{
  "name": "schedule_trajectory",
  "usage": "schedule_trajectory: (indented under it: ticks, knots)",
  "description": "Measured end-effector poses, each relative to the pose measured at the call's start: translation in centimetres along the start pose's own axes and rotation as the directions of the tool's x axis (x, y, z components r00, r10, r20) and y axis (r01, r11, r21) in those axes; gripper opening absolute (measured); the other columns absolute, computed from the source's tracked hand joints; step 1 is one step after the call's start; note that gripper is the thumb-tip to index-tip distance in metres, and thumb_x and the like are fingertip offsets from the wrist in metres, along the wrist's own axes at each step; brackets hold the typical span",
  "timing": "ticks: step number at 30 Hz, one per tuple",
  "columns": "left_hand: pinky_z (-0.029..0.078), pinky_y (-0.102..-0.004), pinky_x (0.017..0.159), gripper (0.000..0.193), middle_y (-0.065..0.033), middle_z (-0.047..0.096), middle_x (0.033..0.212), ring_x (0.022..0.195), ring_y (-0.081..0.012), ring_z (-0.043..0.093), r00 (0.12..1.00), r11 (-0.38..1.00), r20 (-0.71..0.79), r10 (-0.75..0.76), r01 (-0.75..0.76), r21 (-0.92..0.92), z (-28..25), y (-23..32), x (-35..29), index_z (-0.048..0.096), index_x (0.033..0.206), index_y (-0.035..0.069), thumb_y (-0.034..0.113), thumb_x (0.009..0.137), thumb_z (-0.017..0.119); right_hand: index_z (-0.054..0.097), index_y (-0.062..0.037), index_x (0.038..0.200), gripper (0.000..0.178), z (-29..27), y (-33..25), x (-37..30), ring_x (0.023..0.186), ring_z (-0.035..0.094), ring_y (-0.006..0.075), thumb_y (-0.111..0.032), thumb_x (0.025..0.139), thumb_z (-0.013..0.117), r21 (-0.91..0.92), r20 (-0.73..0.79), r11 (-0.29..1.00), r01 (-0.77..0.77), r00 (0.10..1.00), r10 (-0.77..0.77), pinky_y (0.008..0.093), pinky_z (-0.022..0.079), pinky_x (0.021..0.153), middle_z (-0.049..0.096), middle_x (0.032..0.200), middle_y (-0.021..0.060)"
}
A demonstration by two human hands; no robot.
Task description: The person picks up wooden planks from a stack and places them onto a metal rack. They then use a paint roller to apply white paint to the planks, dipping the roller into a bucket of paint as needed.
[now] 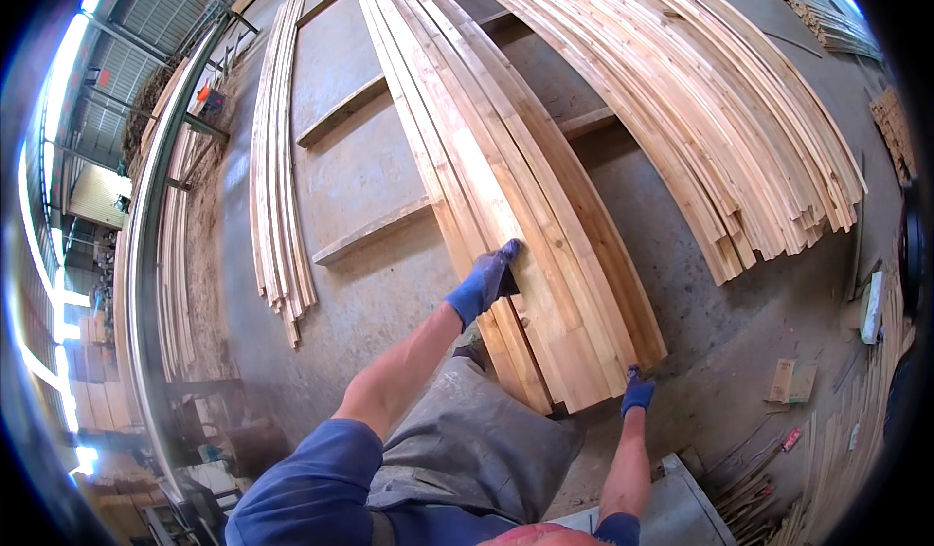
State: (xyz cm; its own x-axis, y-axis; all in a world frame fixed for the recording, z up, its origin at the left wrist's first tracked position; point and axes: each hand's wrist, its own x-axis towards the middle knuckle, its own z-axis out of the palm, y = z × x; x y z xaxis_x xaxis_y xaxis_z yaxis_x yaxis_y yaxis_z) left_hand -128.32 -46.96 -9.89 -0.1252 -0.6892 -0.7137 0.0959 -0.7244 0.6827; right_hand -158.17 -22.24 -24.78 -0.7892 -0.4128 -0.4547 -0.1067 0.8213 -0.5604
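Long pale wooden boards [545, 283] lie side by side in a middle stack, running from near my legs away to the far side. My left hand [486, 278], in a blue and dark work glove, is closed on the edge of a board partway along the stack's left side. At the near right end of the stack, my right hand [637, 390] is gloved too and grips the end of a board. Its fingertips are partly hidden by the wood. A darker brown board [637, 317] forms the stack's right edge.
A wide stack of boards [681, 108] lies to the right, a narrow one [279, 157] to the left. Wooden crosspieces [375, 230] rest beneath. A metal rail [146, 283] runs along the left. Cardboard [793, 381] and thin offcuts [754, 492] litter the right floor.
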Motion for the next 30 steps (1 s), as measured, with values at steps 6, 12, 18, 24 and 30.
schedule_trajectory:
  ticks: [6, 12, 18, 24, 30]
  knots:
    - [0.055, -0.0343, 0.068, 0.049, -0.0060, 0.062, 0.094, 0.076, -0.0174, 0.062, 0.999, 0.998, 0.037, 0.026, -0.023, -0.061, -2.3, 3.1, 1.9, 0.062, 0.106, 0.004, 0.050, 0.091, 0.057, 0.062, 0.0067, 0.108, 0.056, 3.9, 6.4, 4.5, 0.086, 0.062, 0.0248, -0.042, 0.083, 0.072, 0.127, 0.201, 0.964, -0.236, 0.957, 0.208, 0.0364, 0.050, 0.078, 0.066, 0.103, 0.0186]
    - [0.057, -0.0356, 0.070, 0.057, -0.0110, 0.064, 0.091, 0.077, -0.0198, 0.065, 0.989, 0.999, 0.138, 0.046, -0.048, 0.013, -6.5, 6.4, 3.2, 0.058, 0.107, -0.002, 0.053, 0.091, 0.057, 0.055, -0.0114, 0.123, 0.052, 2.9, 16.1, 5.6, 0.097, 0.059, 0.0235, -0.052, 0.090, 0.054, 0.344, 0.300, 0.828, -0.443, 0.887, 0.351, 0.0382, 0.045, 0.083, 0.060, 0.114, 0.0103]
    - [0.053, -0.0294, 0.058, 0.058, -0.0053, 0.059, 0.075, 0.062, -0.0136, 0.057, 0.979, 0.991, 0.156, 0.133, -0.134, -0.002, -9.0, 9.8, -0.7, 0.060, 0.094, 0.000, 0.058, 0.085, 0.062, 0.043, -0.0213, 0.137, 0.063, -6.8, 3.9, -8.2, 0.116, 0.053, 0.0357, -0.064, 0.091, 0.038, 0.426, 0.448, 0.713, -0.557, 0.815, 0.368, 0.0520, 0.040, 0.096, 0.052, 0.134, 0.0135]
    - [0.057, -0.0329, 0.068, 0.059, -0.0080, 0.066, 0.090, 0.075, -0.0168, 0.066, 0.984, 0.990, 0.137, 0.113, -0.100, -0.097, -14.3, 9.6, -7.1, 0.062, 0.103, 0.000, 0.056, 0.087, 0.061, 0.045, -0.0113, 0.138, 0.055, -5.5, -20.8, -24.1, 0.101, 0.061, 0.0233, -0.045, 0.095, 0.049, 0.358, 0.788, 0.918, -0.171, 0.583, -0.198, 0.0360, 0.050, 0.083, 0.063, 0.116, 0.0114]
    - [0.056, -0.0340, 0.064, 0.057, -0.0095, 0.068, 0.088, 0.071, -0.0181, 0.066, 0.986, 0.983, -0.025, 0.166, -0.168, -0.077, -26.0, 5.7, -14.5, 0.065, 0.098, 0.002, 0.057, 0.089, 0.055, 0.053, 0.0047, 0.121, 0.038, 4.3, -20.9, -39.4, 0.086, 0.063, 0.0118, -0.016, 0.091, 0.065, 0.281, 0.785, 0.820, 0.498, 0.371, -0.495, 0.0269, 0.052, 0.075, 0.066, 0.097, 0.0080]
